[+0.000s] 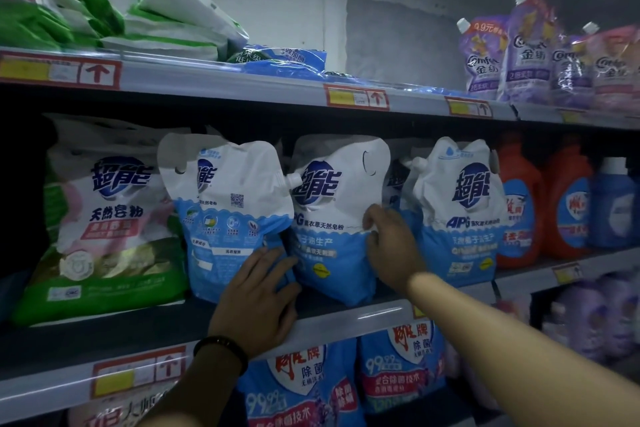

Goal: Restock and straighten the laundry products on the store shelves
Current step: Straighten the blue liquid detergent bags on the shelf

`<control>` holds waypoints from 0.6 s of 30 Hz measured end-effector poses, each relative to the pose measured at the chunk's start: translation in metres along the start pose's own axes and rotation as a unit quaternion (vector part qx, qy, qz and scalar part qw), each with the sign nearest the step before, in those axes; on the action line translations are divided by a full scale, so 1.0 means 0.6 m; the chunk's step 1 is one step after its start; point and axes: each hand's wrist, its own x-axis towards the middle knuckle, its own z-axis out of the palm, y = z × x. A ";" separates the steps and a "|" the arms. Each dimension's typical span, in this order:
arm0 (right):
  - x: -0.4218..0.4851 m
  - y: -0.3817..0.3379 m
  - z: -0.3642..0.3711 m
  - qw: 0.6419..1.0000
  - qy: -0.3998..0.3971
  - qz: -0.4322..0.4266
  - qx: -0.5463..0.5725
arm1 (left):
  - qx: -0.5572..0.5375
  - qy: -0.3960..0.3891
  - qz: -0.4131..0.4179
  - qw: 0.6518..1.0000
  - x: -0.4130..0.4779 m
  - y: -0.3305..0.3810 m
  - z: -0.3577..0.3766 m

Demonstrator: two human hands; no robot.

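1. Curled fingers of the right hand [388, 243] pinch the right edge of the middle white-and-blue spouted plastic detergent pouch [325, 218], about where its white top meets its blue lower half; the forearm reaches in from the lower right.
2. Fingers of the left hand [258, 298] lie straight and slightly spread, holding nothing; the fingertips press on the lower right corner of the reversed white-and-blue pouch [225, 218], right where it meets the middle pouch; the heel of the hand sits over the grey shelf rail [363, 315]; a black wristband [221, 352] circles the wrist.
3. Both pouches stand upright on the middle shelf, touching side by side; the reversed one shows its printed back with a square code, and its white spout points right, against the front of the middle pouch.
4. A third matching pouch [460, 211] stands front out just right of the right hand.
5. At the left end a large white, pink and green powder bag [104, 218] leans beside the reversed pouch; to the right stand two orange plastic bottles [519, 204] and a blue bottle [613, 204].
6. On the upper shelf, green-and-white bags [69, 10] are piled at the left; flat blue packs [284, 59] lie near the middle; purple spouted pouches [519, 52] stand upright at the right; red price tags [97, 73] with arrows sit on its rail.
7. Below the middle shelf stand blue bags with red characters [301, 385].
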 end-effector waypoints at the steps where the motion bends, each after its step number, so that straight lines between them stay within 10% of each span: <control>1: -0.012 -0.008 0.012 0.998 0.038 0.043 0.024 | 0.001 0.000 0.000 1.000 0.000 0.000 0.000; 13: -0.019 0.054 0.029 0.980 -0.151 0.091 0.090 | 0.002 0.005 -0.003 1.000 -0.001 -0.001 0.005; 18: 0.013 0.062 0.048 0.971 -0.106 0.174 -0.125 | 0.001 0.008 -0.006 1.000 -0.002 0.000 0.006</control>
